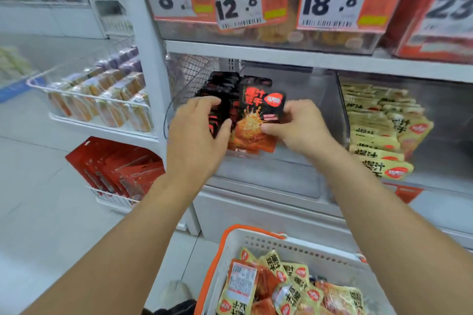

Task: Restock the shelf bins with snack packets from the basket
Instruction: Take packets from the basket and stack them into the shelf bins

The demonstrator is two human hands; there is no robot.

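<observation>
A stack of black-and-red snack packets [245, 115] sits between both hands at the front of the clear shelf bin [307, 100]. The left hand [197, 133] grips the left side of the stack, thumb across the front; the right hand [297, 128] pinches the front packet's right edge. To the right, another bin holds yellow packets [378, 135]. Near, below the arms, a white basket [281, 245] (orange-rimmed) holds mixed yellow and red packets. Price tags [238, 0] hang on the shelf above. Both forearms reach forward, roughly parallel.
</observation>
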